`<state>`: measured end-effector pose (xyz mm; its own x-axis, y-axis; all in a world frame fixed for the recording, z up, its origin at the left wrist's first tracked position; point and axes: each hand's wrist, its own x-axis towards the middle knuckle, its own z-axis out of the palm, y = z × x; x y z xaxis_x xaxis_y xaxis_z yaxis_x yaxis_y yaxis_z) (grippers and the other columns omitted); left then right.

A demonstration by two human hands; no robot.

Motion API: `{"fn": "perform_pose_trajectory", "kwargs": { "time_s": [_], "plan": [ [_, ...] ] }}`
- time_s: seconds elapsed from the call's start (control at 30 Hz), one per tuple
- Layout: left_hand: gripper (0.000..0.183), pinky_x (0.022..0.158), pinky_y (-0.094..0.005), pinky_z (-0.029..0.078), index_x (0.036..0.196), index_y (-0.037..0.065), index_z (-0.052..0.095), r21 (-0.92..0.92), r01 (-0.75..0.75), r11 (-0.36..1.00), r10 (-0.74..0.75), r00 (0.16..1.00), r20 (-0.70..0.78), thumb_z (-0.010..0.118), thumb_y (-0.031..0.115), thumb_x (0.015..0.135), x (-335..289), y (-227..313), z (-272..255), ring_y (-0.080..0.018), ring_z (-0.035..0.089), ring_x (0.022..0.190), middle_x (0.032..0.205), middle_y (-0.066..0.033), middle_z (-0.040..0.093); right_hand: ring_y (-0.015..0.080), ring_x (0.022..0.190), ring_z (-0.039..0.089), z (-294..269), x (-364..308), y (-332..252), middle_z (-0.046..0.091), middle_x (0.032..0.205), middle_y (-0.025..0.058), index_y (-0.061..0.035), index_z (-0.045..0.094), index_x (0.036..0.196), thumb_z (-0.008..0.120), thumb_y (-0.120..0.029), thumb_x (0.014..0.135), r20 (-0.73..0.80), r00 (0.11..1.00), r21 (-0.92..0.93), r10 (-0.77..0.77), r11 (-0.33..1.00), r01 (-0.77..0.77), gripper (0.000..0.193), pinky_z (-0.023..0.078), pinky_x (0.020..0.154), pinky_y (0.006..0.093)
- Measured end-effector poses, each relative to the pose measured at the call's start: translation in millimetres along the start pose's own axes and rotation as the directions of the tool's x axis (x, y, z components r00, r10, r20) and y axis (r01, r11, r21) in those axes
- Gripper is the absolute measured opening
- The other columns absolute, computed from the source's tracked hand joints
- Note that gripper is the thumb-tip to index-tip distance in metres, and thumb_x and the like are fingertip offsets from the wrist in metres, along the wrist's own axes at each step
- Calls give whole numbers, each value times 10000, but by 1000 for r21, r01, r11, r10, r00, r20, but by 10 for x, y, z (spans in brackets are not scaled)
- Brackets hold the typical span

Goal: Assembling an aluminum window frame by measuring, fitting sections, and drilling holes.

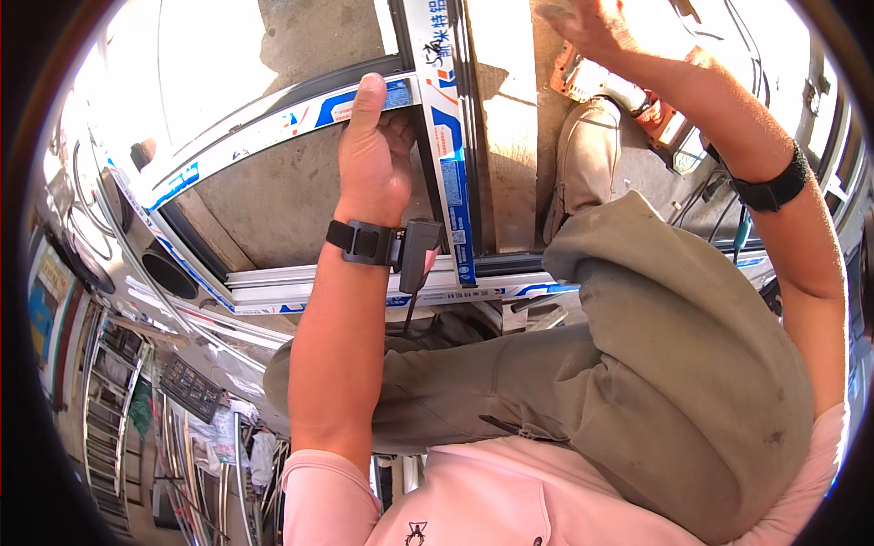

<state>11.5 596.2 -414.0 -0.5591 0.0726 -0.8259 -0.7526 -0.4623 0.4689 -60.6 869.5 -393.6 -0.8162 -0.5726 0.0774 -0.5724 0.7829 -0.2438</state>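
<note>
An aluminium window frame (451,182) with blue-and-white protective film lies in front of me. My left hand (373,155) closes around its upper left rail (309,111), thumb on the filmed face and fingers curled behind, close to the corner with the long upright bar. At the upper right my right hand (587,27) is raised, apparently holding nothing. Its visible fingers are stretched and apart, partly washed out by sunlight and cut by the picture's edge. Below it, past my trouser leg, sits an orange-and-white object (660,123) whose kind I cannot make out.
My bent leg (674,282) sits close to the frame's lower rail. Black cables (751,45) run across the ground at right. Bundled metal profiles (196,482) and a dark slotted panel (191,387) lie at lower left. Strong sunlight bleaches the far ground.
</note>
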Motion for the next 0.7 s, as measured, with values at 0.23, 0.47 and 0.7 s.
{"fn": "perform_pose_trajectory", "kwargs": {
  "time_s": [0.23, 0.47, 0.7],
  "plan": [
    [389, 971, -362, 438, 1218, 45, 582, -19, -69, 997, 71, 995, 75, 644, 320, 950, -37, -35, -90, -224, 592, 1083, 1161, -78, 652, 408, 1347, 406, -78, -690, -27, 392, 1473, 226, -26, 522, 1334, 710, -85, 737, 148, 919, -24, 364, 931, -365, 629, 391, 1079, 511],
    [373, 951, -372, 470, 1176, 34, 597, 48, -20, 999, 25, 995, -94, 640, 328, 950, 8, -76, -17, -232, 609, 1042, 1125, -99, 661, 410, 1325, 427, 11, -1060, -55, 380, 1483, 236, -21, 474, 1366, 717, -114, 728, 320, 725, 142, 610, 726, -673, 689, 389, 1075, 498],
    [349, 966, -370, 457, 1126, 52, 629, 90, -19, 996, 31, 991, -131, 643, 348, 942, -26, -31, -1, -228, 623, 1022, 1079, -100, 675, 353, 1199, 543, 395, -1466, 97, 509, 1377, 193, -89, 372, 1472, 597, -116, 870, 586, 577, 333, 570, 480, -812, 643, 420, 1052, 417]
  ]
}}
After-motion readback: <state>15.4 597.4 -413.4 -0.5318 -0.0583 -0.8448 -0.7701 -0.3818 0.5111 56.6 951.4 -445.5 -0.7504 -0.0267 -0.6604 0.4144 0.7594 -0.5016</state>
